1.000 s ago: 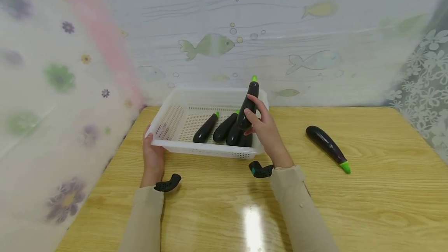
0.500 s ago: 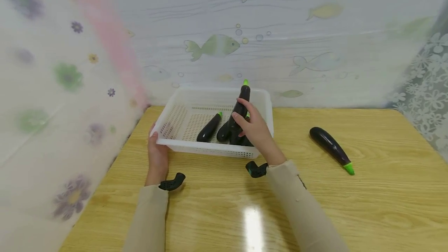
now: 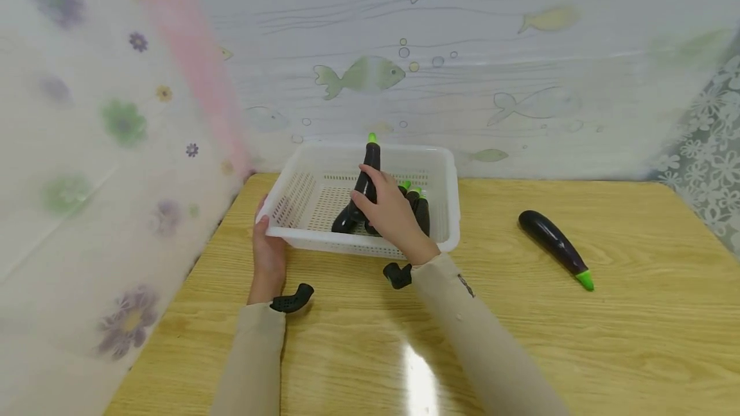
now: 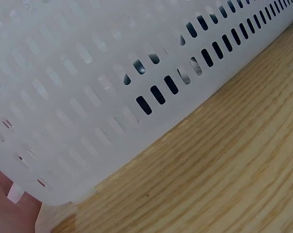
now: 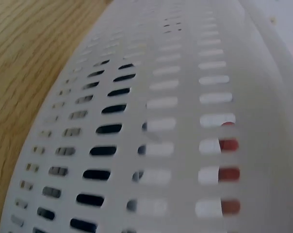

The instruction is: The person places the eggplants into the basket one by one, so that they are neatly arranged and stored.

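My left hand (image 3: 269,255) grips the left front corner of a white slotted plastic basket (image 3: 324,242), thumb on the rim. Over the basket's middle, my right hand (image 3: 393,210) holds a dark purple eggplant (image 3: 372,156) with its green stem end up. Its lower end is among other eggplants; whether it touches them I cannot tell. One eggplant (image 3: 343,222) lies just left of it, and several more, such as the eggplant (image 3: 424,215) at the right, are partly hidden by my hand. Both wrist views mostly show the basket wall (image 4: 88,121), dark shapes visible through its slots.
Another eggplant (image 3: 555,246) lies on the wooden table (image 3: 636,339) to the right of the basket. Behind the table hangs a pale sheet (image 3: 358,18) printed with fish, and a flowered sheet (image 3: 87,210) borders the left side.
My right hand has carried the eggplant leftward and down, from the basket's right side to its middle. My left hand keeps its grip on the corner. The head view has shifted slightly.
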Tool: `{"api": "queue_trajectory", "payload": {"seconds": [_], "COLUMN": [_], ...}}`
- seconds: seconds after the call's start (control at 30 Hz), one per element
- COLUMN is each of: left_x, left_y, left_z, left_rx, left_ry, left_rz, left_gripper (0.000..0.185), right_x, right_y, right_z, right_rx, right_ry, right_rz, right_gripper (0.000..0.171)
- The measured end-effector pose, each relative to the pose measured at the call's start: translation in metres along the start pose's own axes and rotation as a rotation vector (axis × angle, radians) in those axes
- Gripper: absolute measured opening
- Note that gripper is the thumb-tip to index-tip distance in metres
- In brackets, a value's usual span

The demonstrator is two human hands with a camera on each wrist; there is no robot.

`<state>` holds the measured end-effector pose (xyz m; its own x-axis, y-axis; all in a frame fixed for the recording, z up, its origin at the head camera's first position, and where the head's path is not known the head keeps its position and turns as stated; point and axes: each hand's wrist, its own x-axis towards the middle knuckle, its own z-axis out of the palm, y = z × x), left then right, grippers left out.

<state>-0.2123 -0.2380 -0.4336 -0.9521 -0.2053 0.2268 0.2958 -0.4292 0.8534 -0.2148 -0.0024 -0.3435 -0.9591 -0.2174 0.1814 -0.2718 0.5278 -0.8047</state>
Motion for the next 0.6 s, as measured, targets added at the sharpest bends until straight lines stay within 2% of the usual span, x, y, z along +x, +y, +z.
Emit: {"api": "queue_trajectory", "payload": {"seconds": [0.1,0.2,0.33,0.53,0.6], "left_x": [0.0,-0.001,-0.001,0.0,0.0], "left_y": [0.001,0.001,-0.001,-0.001,-0.001], "left_z": [0.0,0.0,-0.002,-0.001,-0.001], "left_rx": [0.008,0.014,0.009,0.007,-0.003], "left_ry": [0.0,-0.002,-0.004,-0.011,-0.014], "left_rz": [-0.006,-0.011,-0.002,0.004,0.009], "left_gripper": [0.056,0.055,0.057,0.059,0.06], "right_x": [0.006,0.011,0.015,0.021,0.022], "right_y": [-0.003,-0.004,-0.001,0.003,0.005], "right_z": [0.004,0.007,0.009,0.009,0.008], "right_rx": [-0.081,-0.108,-0.099,-0.008,-0.037], "right_ry": [0.016,0.014,-0.016,-0.081,-0.114], "right_rz": [0.004,0.018,0.049,0.133,0.161], "right_gripper": [0.057,0.057,0.058,0.06,0.063]}}
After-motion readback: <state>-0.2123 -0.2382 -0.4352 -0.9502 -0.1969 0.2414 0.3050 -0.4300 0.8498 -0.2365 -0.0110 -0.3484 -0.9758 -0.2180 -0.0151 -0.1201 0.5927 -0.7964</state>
